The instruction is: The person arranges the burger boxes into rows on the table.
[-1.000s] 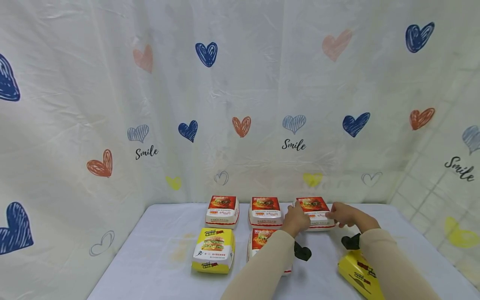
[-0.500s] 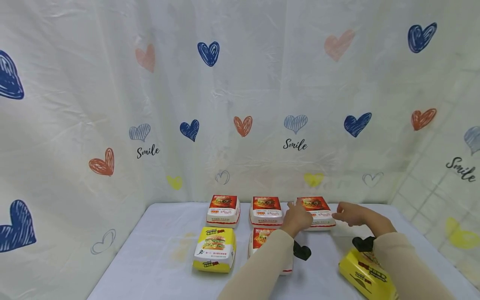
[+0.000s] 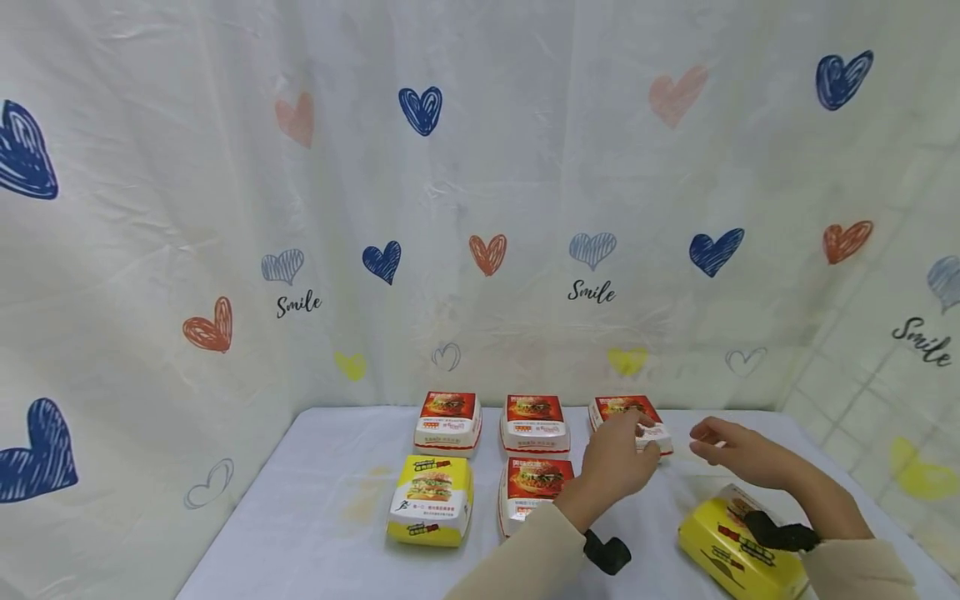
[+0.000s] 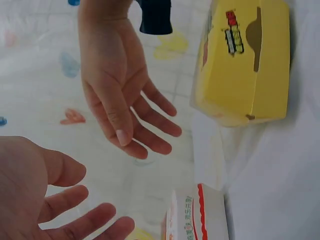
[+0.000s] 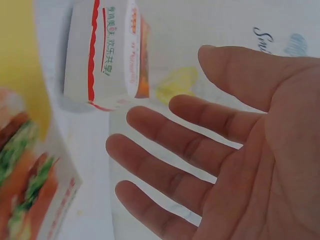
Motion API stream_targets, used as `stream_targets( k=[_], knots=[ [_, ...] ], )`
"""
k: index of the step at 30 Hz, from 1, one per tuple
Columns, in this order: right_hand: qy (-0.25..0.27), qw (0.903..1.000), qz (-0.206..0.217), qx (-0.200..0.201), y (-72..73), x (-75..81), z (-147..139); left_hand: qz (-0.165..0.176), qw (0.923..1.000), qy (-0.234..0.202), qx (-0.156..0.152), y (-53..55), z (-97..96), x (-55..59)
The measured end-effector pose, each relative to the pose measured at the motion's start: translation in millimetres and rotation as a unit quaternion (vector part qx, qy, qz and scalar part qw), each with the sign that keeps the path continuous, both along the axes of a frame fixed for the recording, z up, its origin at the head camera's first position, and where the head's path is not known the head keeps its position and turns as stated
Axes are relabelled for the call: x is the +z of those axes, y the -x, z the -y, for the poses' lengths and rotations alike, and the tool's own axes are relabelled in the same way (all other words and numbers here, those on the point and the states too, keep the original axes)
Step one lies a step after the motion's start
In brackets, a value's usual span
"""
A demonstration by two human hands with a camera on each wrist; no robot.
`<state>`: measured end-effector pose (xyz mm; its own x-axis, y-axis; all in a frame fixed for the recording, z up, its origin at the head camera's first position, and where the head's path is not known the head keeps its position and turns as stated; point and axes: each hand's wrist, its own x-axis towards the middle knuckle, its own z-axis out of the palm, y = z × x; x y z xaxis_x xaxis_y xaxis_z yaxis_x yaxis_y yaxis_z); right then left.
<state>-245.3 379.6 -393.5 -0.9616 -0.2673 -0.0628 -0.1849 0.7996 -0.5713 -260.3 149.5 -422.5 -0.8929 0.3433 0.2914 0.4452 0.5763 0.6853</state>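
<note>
In the head view my left hand [image 3: 617, 460] hovers in front of the back-right red-and-white burger box [image 3: 617, 406], overlapping part of it, its fingers loose. My right hand [image 3: 742, 454] hangs to the right of that box, fingers relaxed and holding nothing. Beneath the right wrist lies a yellow burger box [image 3: 720, 550], turned at an angle and partly covered by a black wrist strap. The left wrist view shows both hands apart, with the yellow box [image 4: 245, 65] beside them. In the right wrist view the right hand's fingers [image 5: 165, 165] are spread, away from the red-and-white box [image 5: 112, 55].
Two more red-and-white boxes, the left one [image 3: 448, 423] and the middle one [image 3: 534, 423], line the back of the white table [image 3: 300, 533]. In front of them sit a yellow box [image 3: 429, 500] and another red-and-white box [image 3: 534, 483]. A heart-print curtain [image 3: 480, 183] hangs behind.
Both hands have come off the back-right box and drawn back toward the person, the right one also moving rightward. More of the right yellow box shows. The boxes stay in place over the last half second.
</note>
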Motion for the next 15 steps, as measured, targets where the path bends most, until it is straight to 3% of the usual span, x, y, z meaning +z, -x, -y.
stream_targets(
  k=[3,6,11,15],
  knots=[
    [0.005,0.9998,-0.018,-0.003,-14.0,-4.7,-9,-0.025,0.9978,-0.034,-0.050,-14.7,2.2,-1.0],
    [0.005,0.9994,-0.031,-0.016,-24.7,-10.1,-19,-0.049,0.9947,-0.037,-0.082,-26.1,2.1,-6.2],
    [0.012,0.9993,-0.021,-0.030,-36.1,-17.8,-37,-0.060,0.9932,0.015,-0.098,-40.4,-4.8,-21.8],
    [0.025,0.9989,0.026,-0.028,-40.0,-24.5,-50,-0.033,0.9928,0.055,-0.101,-48.6,-14.9,-33.6]
  ],
)
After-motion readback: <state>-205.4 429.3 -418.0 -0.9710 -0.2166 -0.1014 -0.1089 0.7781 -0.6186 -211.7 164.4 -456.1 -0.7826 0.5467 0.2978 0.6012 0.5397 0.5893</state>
